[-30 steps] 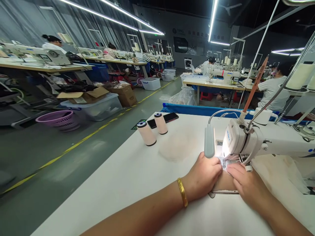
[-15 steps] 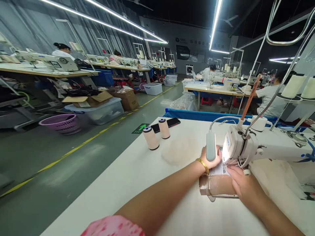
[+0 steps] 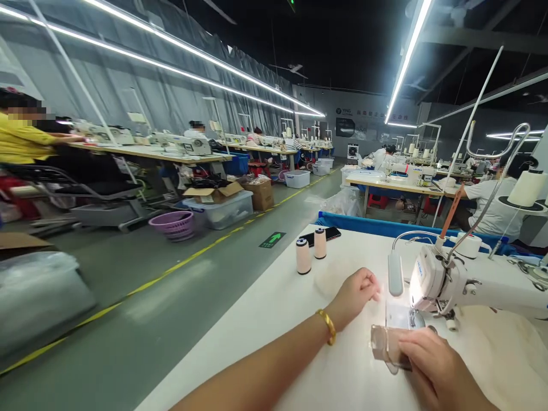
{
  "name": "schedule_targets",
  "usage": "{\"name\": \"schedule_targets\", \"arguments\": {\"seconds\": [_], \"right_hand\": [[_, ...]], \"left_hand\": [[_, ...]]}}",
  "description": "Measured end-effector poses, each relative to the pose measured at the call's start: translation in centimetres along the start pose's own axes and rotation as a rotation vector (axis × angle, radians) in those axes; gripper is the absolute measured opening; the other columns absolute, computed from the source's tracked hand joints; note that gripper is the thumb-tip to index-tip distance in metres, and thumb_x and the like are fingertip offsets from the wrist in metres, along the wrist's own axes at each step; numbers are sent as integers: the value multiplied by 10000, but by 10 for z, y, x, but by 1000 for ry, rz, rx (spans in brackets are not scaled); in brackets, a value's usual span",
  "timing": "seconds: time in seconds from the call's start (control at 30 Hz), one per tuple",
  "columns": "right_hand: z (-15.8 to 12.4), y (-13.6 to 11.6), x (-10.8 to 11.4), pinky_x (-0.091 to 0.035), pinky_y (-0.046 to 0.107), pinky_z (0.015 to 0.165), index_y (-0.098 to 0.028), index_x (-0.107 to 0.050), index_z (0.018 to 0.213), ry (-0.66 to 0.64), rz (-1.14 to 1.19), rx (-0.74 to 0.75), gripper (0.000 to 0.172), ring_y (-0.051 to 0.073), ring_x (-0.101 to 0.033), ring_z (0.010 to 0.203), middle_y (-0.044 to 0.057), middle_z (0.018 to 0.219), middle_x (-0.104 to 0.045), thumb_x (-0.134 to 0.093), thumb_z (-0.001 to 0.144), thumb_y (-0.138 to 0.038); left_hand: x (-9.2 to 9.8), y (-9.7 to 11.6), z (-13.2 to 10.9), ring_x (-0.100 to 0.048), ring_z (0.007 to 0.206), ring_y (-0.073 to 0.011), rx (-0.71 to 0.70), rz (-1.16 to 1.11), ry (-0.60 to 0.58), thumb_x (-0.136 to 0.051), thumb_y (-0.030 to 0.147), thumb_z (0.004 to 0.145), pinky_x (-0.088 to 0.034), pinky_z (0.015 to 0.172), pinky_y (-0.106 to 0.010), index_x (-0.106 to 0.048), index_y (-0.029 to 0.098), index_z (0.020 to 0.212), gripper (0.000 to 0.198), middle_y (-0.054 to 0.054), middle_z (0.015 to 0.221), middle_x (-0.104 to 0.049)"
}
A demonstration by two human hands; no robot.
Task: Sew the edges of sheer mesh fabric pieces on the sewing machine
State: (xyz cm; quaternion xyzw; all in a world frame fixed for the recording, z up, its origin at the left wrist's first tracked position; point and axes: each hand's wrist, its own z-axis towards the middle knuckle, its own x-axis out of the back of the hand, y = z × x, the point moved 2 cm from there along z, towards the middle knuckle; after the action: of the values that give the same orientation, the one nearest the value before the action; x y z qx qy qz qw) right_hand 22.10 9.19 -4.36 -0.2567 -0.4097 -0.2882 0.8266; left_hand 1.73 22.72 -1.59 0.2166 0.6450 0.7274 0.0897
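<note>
My left hand, with a gold bracelet at the wrist, hovers over the white table left of the sewing machine's head. Its fingers are curled together; anything between them is too small to make out. My right hand grips the right end of a brown, tape-wrapped block in front of the needle area. Behind the block, the white sewing machine has a lit needle area. A grey lamp on a bent neck hangs beside the machine's head. Pale sheer fabric lies right of my right hand.
Two peach thread cones and a dark phone stand and lie near the table's far left edge. Left of the table runs an aisle with a yellow floor line, a purple basket and bins. Other people sit at machines.
My left hand has drawn back leftward from the needle area, its fingers curling. My right hand has shifted back onto the brown block. The view has turned left, bringing a person in yellow into sight.
</note>
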Motion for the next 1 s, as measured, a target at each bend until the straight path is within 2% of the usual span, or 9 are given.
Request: {"name": "schedule_targets", "arguments": {"seconds": [0.1,0.2,0.33,0.43,0.57,0.63,0.7,0.87,1.0], "right_hand": [[15,-10,1,-617,327,767,-301,-632,1283,-13,102,-126,392,229,-747,981,69,1158,-770,-437,1005,-105],[33,-17,4,-604,304,678,-350,-583,1412,9,156,-343,390,232,-765,952,81,1316,-720,-461,1056,-246],[63,-23,2,-558,267,598,-452,-404,1585,-120,392,-478,647,197,-741,843,57,1423,-657,-653,989,-437],[82,-27,-12,-538,267,652,-359,-549,1480,-325,821,-463,731,200,-697,843,42,1180,-727,-827,821,-510],[96,-26,-36,-414,219,612,-242,-733,1034,-518,1307,-597,578,151,-556,722,-42,768,-606,-963,587,-527],[103,-21,-43,-384,223,611,-214,-690,818,-457,1381,-649,487,133,-485,669,-59,676,-519,-968,582,-537],[113,-11,-47,-426,253,652,-208,-613,702,-292,1349,-665,507,145,-499,677,-45,664,-521,-946,617,-581],[148,26,-65,-523,340,782,-236,-535,743,89,1190,-768,533,199,-629,769,-4,750,-615,-791,723,-703],[172,53,-86,-467,303,641,-234,-552,834,246,1001,-901,399,200,-664,715,4,780,-641,-704,784,-600]], "left_hand": [[18,7,-24,-688,816,-182,26,-42,-64,-618,311,863,-515,857,-346,-585,200,1001,180,-44,926,-753],[29,15,-45,-666,791,-176,57,-68,-144,-635,274,817,-519,837,-341,-639,184,1006,209,-42,900,-758],[35,34,-75,-605,700,-144,57,-9,-370,-583,198,778,-484,723,-269,-679,194,859,126,30,706,-654],[43,47,-96,-524,567,-118,110,110,-533,-553,201,808,-424,586,-226,-669,208,821,118,56,603,-563],[67,55,-96,-466,547,-112,104,229,-579,-564,236,839,-378,523,-205,-712,220,934,176,60,617,-504],[82,53,-81,-479,587,-119,35,320,-494,-553,247,844,-386,544,-205,-733,216,948,210,52,649,-511],[97,47,-59,-506,629,-132,-31,454,-289,-535,267,865,-408,572,-219,-744,215,949,231,38,704,-564],[117,18,-5,-612,757,-192,-35,604,109,-410,272,978,-451,659,-281,-688,196,991,289,-27,859,-684],[122,-4,16,-673,843,-238,17,780,272,-366,225,1030,-465,727,-327,-646,203,969,287,-66,878,-713]]}}
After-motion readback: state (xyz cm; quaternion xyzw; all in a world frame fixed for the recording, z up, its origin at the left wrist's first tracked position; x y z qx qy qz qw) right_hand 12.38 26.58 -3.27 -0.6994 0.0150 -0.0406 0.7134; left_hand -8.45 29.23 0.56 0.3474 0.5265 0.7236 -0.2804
